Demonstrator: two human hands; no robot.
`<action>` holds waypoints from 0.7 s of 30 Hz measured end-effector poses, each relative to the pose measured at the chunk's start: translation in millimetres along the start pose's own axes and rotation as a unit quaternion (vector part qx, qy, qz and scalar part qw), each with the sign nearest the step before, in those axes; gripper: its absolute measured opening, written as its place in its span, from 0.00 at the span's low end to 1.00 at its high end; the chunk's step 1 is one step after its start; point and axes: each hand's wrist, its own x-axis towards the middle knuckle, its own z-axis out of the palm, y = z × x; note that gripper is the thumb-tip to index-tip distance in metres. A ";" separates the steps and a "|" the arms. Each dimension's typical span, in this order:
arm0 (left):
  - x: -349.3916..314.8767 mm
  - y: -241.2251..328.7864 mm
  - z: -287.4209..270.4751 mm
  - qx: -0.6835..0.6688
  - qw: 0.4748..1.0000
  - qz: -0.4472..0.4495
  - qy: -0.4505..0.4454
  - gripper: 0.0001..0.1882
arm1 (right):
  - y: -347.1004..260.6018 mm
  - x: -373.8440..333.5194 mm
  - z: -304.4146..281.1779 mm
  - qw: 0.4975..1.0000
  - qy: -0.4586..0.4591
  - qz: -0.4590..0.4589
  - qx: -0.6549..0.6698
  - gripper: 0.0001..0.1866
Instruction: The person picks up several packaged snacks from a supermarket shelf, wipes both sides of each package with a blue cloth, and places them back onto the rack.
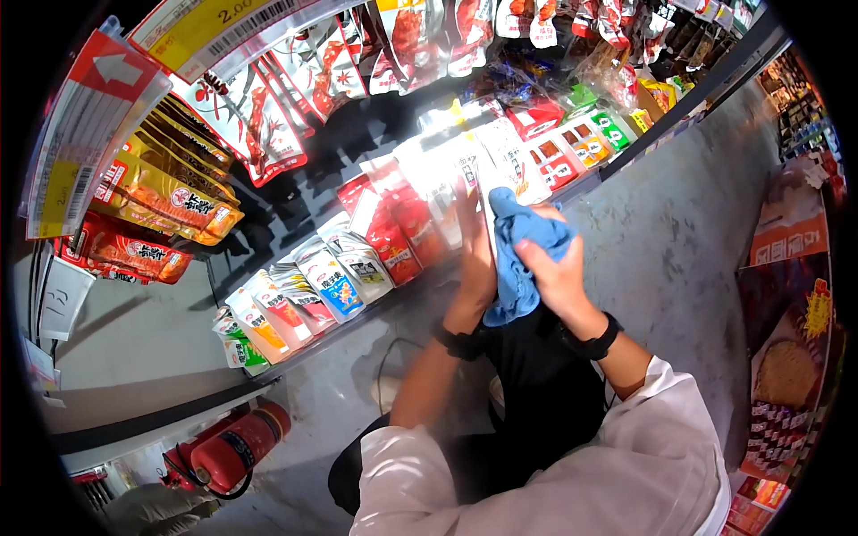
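Note:
My left hand (476, 241) is raised in front of the lower shelf, its fingers stretched up along the left side of a white snack packet (509, 159) with dark print, which it grips by that edge. In my right hand (556, 268) a crumpled blue cloth (518, 255) is bunched between thumb and fingers. The cloth lies against the packet's lower right part and hides it. Glare washes out part of the packet and the fingertips of my left hand. Dark bands circle both wrists.
Rows of upright snack pouches (331, 281) line the shelf edge to my left. Hanging packets (326, 67) and a price tag (223, 27) jut out above. A red fire extinguisher (241, 447) stands at lower left. Across the grey floor (666, 241) is a display (786, 357).

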 end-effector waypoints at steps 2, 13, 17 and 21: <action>-1.2 1.9 -4.8 -0.073 0.994 -0.025 -0.081 0.29 | 1.1 -0.5 6.0 0.999 -0.006 -0.033 -0.035 0.16; 0.7 -35.6 -30.8 -0.585 0.780 -0.062 -0.214 0.39 | 16.1 -18.5 17.1 0.977 -0.040 -0.128 -0.168 0.18; -12.9 -68.8 -37.6 -0.318 0.916 -0.054 -0.238 0.39 | 4.6 -21.8 18.4 0.966 -0.094 -0.143 -0.192 0.21; -29.7 -14.6 -13.9 -0.334 0.916 -0.137 -0.176 0.40 | 1.1 12.1 11.0 0.952 0.009 -0.205 -0.225 0.20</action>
